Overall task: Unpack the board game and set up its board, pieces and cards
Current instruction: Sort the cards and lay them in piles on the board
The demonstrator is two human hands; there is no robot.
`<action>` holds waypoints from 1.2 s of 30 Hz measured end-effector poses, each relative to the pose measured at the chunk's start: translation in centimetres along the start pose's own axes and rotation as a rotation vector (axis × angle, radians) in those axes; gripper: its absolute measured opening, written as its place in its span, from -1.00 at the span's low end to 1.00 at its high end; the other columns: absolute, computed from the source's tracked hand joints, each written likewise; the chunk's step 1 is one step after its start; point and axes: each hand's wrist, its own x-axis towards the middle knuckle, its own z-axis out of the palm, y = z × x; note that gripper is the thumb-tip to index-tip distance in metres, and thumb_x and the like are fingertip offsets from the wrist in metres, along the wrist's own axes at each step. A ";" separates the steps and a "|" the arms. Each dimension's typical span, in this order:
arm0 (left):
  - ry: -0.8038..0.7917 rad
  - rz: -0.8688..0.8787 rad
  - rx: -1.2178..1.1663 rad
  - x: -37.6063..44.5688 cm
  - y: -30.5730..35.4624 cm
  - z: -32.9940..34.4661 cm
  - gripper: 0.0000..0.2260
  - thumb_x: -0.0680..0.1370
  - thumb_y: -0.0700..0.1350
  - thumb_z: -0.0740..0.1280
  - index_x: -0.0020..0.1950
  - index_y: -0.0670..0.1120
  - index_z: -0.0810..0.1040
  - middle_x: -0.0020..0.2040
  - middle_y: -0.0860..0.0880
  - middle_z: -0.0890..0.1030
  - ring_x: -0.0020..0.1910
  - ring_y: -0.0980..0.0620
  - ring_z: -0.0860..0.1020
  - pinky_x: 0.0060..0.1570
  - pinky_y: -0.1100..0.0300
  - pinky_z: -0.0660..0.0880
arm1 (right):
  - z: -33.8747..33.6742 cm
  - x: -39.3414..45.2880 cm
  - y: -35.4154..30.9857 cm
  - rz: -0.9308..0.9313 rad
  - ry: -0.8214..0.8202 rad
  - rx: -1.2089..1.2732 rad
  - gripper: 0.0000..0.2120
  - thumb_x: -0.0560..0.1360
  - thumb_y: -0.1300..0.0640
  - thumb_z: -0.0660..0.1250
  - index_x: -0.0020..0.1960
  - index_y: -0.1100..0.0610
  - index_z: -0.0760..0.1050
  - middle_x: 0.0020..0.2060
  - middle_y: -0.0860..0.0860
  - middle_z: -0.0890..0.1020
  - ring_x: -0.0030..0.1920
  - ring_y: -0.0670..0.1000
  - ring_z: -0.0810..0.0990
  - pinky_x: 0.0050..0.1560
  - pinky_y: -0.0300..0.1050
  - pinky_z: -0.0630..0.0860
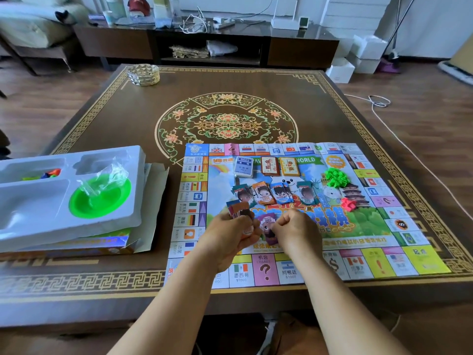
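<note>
Head view, from the left: the white plastic tray (pixel 76 219) sits on the game box (pixel 84 248) at the table's left edge, with a green bowl (pixel 101 198) under a crumpled clear bag (pixel 107 179) and a few coloured pieces (pixel 50 173) in a far compartment. My left hand (pixel 231 237) is clenched around a small fan of play-money notes (pixel 238 210), their tops poking out on its far side. Just right of it, my right hand (pixel 294 230) pinches a purple note (pixel 267 226) lying on the board (pixel 378 262); I think its near end is tucked under my fingers, though that part is hidden. Beyond both hands lie four spread money piles (pixel 275 193), three card decks (pixel 266 166) farther back, then green houses (pixel 336 177) and pink ones (pixel 348 204) to the right. The dark wooden table (pixel 107 119) carries gold borders and a floral medallion; a glass dish (pixel 143 74) stands at its far left corner. A low TV cabinet (pixel 204 47) lines the far wall.
</note>
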 end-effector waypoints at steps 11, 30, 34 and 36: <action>-0.054 0.092 0.060 -0.9 -0.3 1.5 -0.93 0.49 -0.30 0.37 -0.09 -0.14 0.58 -0.26 -0.11 0.65 -0.31 0.02 0.63 -0.24 0.23 0.60 | -2.6 -2.5 -0.8 0.075 -0.331 0.912 -0.88 0.46 0.11 0.42 -0.24 0.09 0.58 -0.29 0.00 0.67 -0.29 -0.06 0.58 -0.29 -0.22 0.47; -0.060 0.052 0.009 -1.4 -0.1 2.6 -0.96 0.52 -0.26 0.34 -0.10 -0.14 0.58 -0.24 -0.13 0.68 -0.30 -0.01 0.66 -0.35 0.24 0.58 | -3.3 -2.5 0.8 0.212 -0.199 0.968 -0.94 0.44 0.16 0.44 -0.18 0.11 0.58 -0.39 -0.01 0.62 -0.44 -0.10 0.53 -0.48 -0.26 0.41; -0.118 0.037 -0.014 -1.5 -0.1 2.5 -0.94 0.52 -0.24 0.34 -0.12 -0.14 0.59 -0.26 -0.10 0.68 -0.30 0.02 0.66 -0.32 0.23 0.60 | -3.1 -2.4 0.6 0.217 -0.186 0.968 -0.92 0.44 0.17 0.44 -0.21 0.10 0.57 -0.39 0.00 0.62 -0.43 -0.07 0.51 -0.50 -0.25 0.36; -0.143 0.020 -0.050 -1.7 0.1 2.4 -0.91 0.57 -0.21 0.29 -0.07 -0.17 0.58 -0.24 -0.11 0.69 -0.27 0.02 0.67 -0.32 0.22 0.60 | -3.2 -2.4 0.7 0.220 -0.169 0.967 -0.90 0.44 0.16 0.44 -0.24 0.10 0.57 -0.40 -0.02 0.61 -0.43 -0.07 0.50 -0.48 -0.25 0.35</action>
